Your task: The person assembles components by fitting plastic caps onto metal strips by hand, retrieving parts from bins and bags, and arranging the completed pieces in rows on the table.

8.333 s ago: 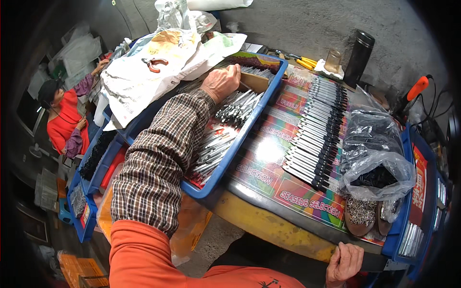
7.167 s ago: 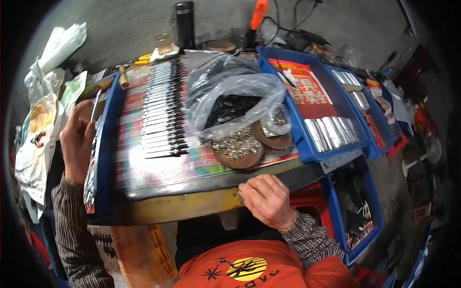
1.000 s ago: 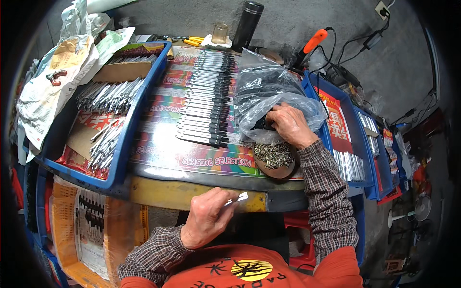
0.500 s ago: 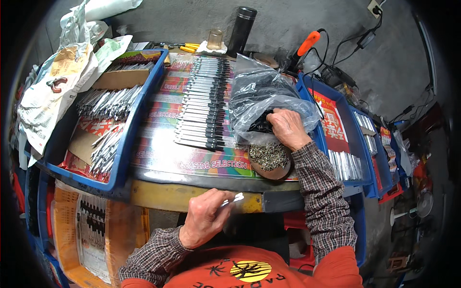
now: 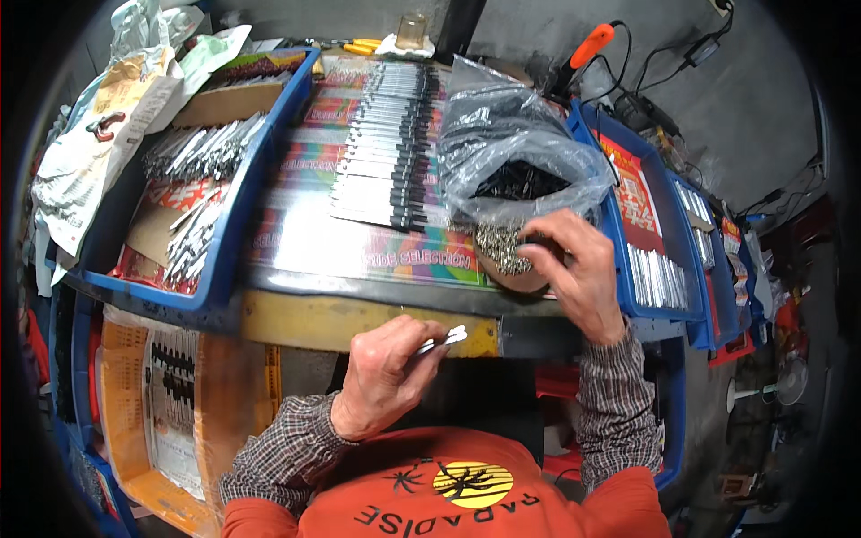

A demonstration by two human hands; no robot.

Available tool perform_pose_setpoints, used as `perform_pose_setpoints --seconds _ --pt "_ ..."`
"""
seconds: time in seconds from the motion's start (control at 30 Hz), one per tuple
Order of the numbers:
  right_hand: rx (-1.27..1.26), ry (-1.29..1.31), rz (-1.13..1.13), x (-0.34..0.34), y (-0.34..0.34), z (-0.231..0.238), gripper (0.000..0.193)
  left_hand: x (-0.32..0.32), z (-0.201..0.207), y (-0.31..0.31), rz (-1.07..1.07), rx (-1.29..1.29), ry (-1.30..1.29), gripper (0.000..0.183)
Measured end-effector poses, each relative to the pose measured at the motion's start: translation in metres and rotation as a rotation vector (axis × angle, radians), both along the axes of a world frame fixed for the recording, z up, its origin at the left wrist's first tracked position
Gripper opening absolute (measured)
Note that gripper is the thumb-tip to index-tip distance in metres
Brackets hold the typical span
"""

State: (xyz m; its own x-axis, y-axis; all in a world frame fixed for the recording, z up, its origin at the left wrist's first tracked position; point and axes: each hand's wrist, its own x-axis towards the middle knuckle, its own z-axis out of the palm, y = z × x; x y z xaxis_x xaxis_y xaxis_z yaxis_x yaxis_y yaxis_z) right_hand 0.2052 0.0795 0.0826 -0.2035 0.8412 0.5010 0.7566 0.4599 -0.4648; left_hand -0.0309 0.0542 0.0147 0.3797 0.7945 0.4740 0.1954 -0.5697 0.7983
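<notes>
My left hand [image 5: 386, 372] is closed around a couple of slim white-and-silver pen tubes [image 5: 456, 334] in front of the table edge. Bent fingers and thumb of my right hand [image 5: 581, 269] come together at the right side of a brown bowl [image 5: 511, 278]. Small metal parts [image 5: 500, 248] fill that bowl; whatever the right fingers pinch is too small to make out. Just behind it lies a clear plastic bag [image 5: 574, 170], its mouth gaping over black pieces [image 5: 520, 182]. A long row of silver pen barrels with black grips [image 5: 386, 152] covers the table to the left.
Blue trays stand on both sides: the left tray [image 5: 220, 269] holds loose pen parts, the right tray [image 5: 619, 224] silver tubes [image 5: 659, 280]. An orange-handled tool [image 5: 592, 45] rises at the back right. Below the table's left end is an orange crate [image 5: 117, 394].
My right hand has left the bag's mouth and come nearer, down to the bowl of metal parts. The left hand keeps its hold on the tubes. The view has tipped downward.
</notes>
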Motion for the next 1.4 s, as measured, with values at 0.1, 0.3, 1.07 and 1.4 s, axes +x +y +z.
perform_pose_setpoints --seconds 0.1,0.3,1.07,1.4 --pt "-0.212 0.260 0.014 -0.010 -0.045 -0.015 0.017 0.002 -0.001 -0.012 -0.036 0.008 -0.005 0.017" --pt "-0.412 0.565 0.042 -0.016 -0.091 -0.034 0.013 0.008 0.001 -0.027 -0.094 0.001 0.032 0.019" --pt "-0.559 0.680 0.208 0.000 -0.113 -0.067 0.017 0.029 -0.011 -0.046 -0.178 -0.011 0.131 0.022" --pt "-0.674 0.792 0.360 0.013 -0.113 -0.091 0.017 0.035 -0.028 -0.051 -0.274 -0.022 0.132 0.018"
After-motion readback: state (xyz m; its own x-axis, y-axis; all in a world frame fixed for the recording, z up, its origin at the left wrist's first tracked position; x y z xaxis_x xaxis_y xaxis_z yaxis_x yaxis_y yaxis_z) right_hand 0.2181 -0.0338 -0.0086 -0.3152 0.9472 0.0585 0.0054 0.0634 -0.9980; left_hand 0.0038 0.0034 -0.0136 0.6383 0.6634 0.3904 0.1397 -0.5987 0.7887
